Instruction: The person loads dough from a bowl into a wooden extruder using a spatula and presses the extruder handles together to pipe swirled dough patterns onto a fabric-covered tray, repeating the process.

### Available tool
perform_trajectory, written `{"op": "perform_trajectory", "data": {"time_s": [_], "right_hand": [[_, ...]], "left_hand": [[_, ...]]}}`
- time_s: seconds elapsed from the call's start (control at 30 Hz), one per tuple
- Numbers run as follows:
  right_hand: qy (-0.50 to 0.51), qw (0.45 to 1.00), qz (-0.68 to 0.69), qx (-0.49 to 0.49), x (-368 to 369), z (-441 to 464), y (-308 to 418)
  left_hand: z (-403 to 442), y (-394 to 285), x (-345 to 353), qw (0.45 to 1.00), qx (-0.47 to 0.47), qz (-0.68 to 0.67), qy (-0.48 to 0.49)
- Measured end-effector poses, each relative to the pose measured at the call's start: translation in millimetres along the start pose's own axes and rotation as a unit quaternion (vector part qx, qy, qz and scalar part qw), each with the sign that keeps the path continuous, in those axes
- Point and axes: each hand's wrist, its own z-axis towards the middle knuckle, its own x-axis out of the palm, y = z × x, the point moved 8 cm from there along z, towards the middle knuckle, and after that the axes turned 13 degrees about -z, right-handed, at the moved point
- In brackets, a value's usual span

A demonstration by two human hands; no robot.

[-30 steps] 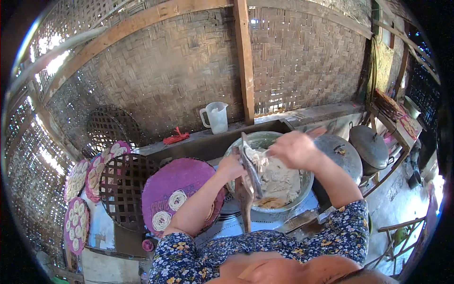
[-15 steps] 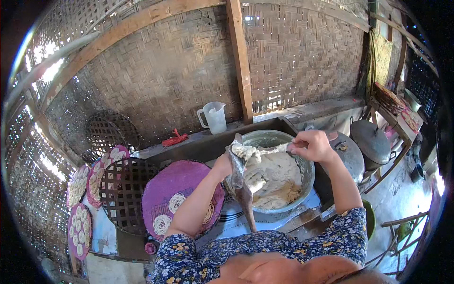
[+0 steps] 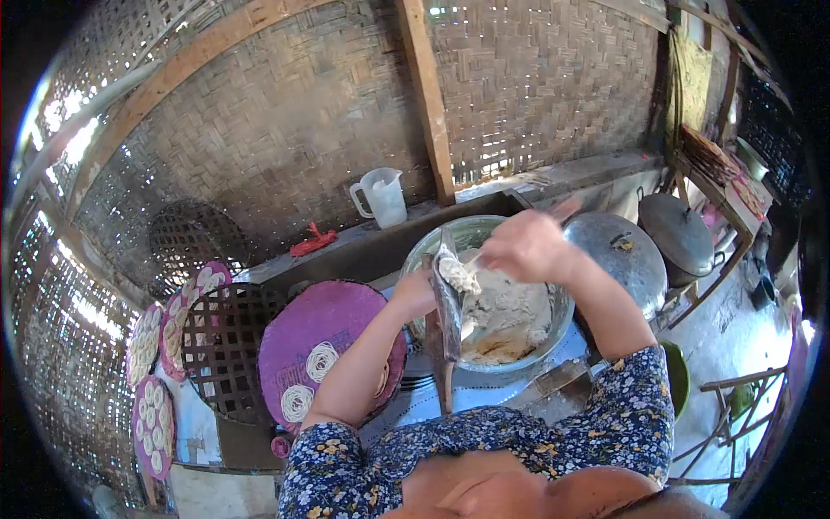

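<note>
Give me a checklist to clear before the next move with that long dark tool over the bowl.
1. Left hand gripping the long dark tool: ok.
2. Right hand holding the utensil: ok, handle shows, though blurred.
3. Dough clump fully inside the tool: not ok, it bulges out.
4. Dough left in bowl: ok.
5. Bare space on purple tray: ok, beyond the coils.
6. Tool's outlet clear: cannot tell.

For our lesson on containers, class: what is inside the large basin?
Pale, lumpy dough lies in the large basin, with a brownish patch at the near side. The right hand and wooden-handled tool hide parts; the bottom beneath the dough cannot be seen.
</note>
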Motion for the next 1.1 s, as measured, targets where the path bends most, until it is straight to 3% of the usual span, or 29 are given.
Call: {"op": "perform_trajectory", "data": {"time_s": [0.07,0.1,0.13,0.17,0.27,0.3,0.33,0.4,0.47,0.53,0.63,0.7,0.77,0.87,0.9,0.93,0.97,1.07,1.1], "right_hand": [[-0.055,0.995,0.016,0.085,-33.2,-10.5,-31.4],[-0.065,0.988,0.006,0.139,-39.8,-21.8,-44.9],[-0.030,0.975,0.002,0.220,-35.3,-37.4,-61.4],[-0.062,0.948,0.085,0.302,-26.0,-52.1,-64.8],[-0.110,0.807,0.349,0.464,65.8,-106.1,-39.2],[-0.082,0.750,0.437,0.490,84.6,-111.6,-15.8],[-0.052,0.684,0.519,0.510,101.0,-108.0,6.4],[-0.020,0.603,0.608,0.516,110.0,-93.4,32.1],[-0.044,0.635,0.594,0.492,103.4,-78.7,26.9],[-0.078,0.690,0.546,0.469,93.8,-71.1,22.4],[-0.015,0.766,0.438,0.470,85.7,-92.2,16.3],[0.024,0.788,0.378,0.485,70.2,-105.9,8.5],[-0.016,0.812,0.302,0.500,57.5,-106.8,3.4],[-0.129,0.847,0.154,0.492,34.2,-93.5,12.3],[-0.167,0.865,0.109,0.460,34.6,-89.4,16.3],[-0.206,0.880,0.064,0.424,27.2,-80.9,22.2],[-0.174,0.900,0.044,0.397,23.4,-74.3,32.8],[-0.144,0.904,0.129,0.382,31.3,-81.0,44.0],[-0.147,0.873,0.232,0.404,39.5,-86.1,41.1]], "left_hand": [[6.6,26.7,-7.9,1.000,0.006,-0.022,0.006],[-1.2,25.7,-14.4,0.987,-0.045,-0.150,0.021],[4.7,33.1,-17.4,0.978,0.015,-0.208,-0.001],[13.0,52.3,-13.9,0.961,0.076,-0.265,-0.023],[11.8,31.6,-28.4,0.908,0.179,-0.377,-0.025],[26.6,44.3,-17.7,0.869,0.188,-0.458,0.002],[24.2,35.0,-14.5,0.906,0.208,-0.367,-0.024],[15.3,14.5,-6.7,0.945,0.219,-0.231,-0.075],[2.6,-7.9,2.2,0.961,0.203,-0.147,-0.116],[25.0,35.4,32.8,0.889,0.051,-0.454,-0.027],[12.4,25.6,13.0,0.963,0.097,-0.247,-0.046],[2.3,25.8,0.4,0.973,0.073,-0.208,-0.068],[3.2,30.2,-5.7,0.990,0.042,-0.110,-0.083],[-4.3,-2.1,-9.4,0.985,0.099,-0.083,-0.115],[-0.4,3.2,-6.8,0.959,0.183,-0.098,-0.193],[7.9,12.0,-2.1,0.965,0.147,-0.155,-0.151],[14.4,21.9,1.7,0.965,0.109,-0.211,-0.107],[30.4,77.9,15.5,0.949,0.039,-0.300,-0.093],[48.5,131.4,33.5,0.918,-0.026,-0.386,-0.084]]}}
